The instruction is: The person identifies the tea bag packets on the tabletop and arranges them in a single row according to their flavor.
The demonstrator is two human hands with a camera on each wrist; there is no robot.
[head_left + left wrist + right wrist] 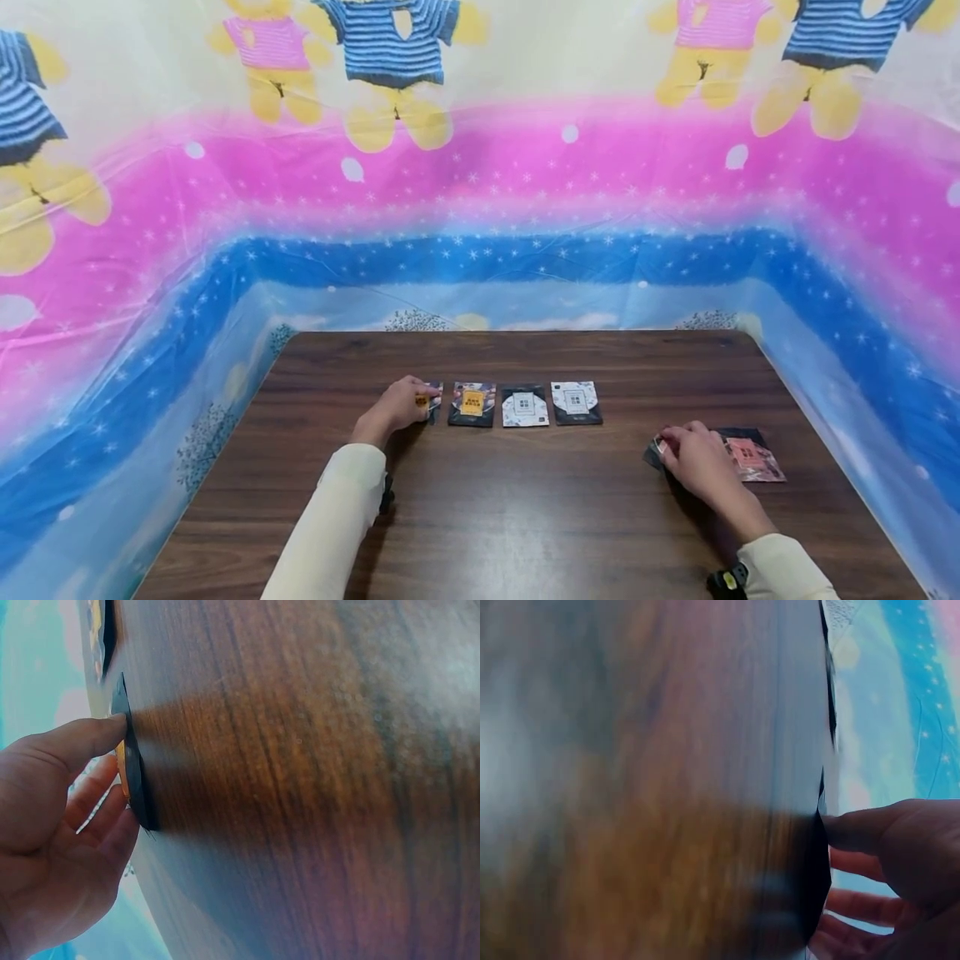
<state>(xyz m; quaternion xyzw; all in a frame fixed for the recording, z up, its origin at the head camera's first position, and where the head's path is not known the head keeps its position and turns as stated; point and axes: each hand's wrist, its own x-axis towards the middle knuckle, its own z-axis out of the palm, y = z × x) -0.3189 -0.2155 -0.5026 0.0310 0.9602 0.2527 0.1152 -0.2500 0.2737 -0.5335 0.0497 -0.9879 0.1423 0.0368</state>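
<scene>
Small dark picture cards lie in a row on the brown wooden table (525,517). My left hand (401,406) pinches the leftmost card (433,398) at the row's left end. In the left wrist view the thumb (82,739) lies on that card (135,784) and the fingers curl at its other side. To its right lie an orange-centred card (472,404) and two white-patterned cards (524,407) (576,402). My right hand (693,458) grips a dark card (652,452) at the left of a small pile (753,458). The right wrist view shows this card (816,877) edge-on against the thumb (855,829).
A bright plastic sheet (480,208) with pink and blue bands and cartoon bears walls the table on the left, back and right. The table's far edge (517,333) runs behind the card row. Both cream sleeves (330,525) reach in from the near side.
</scene>
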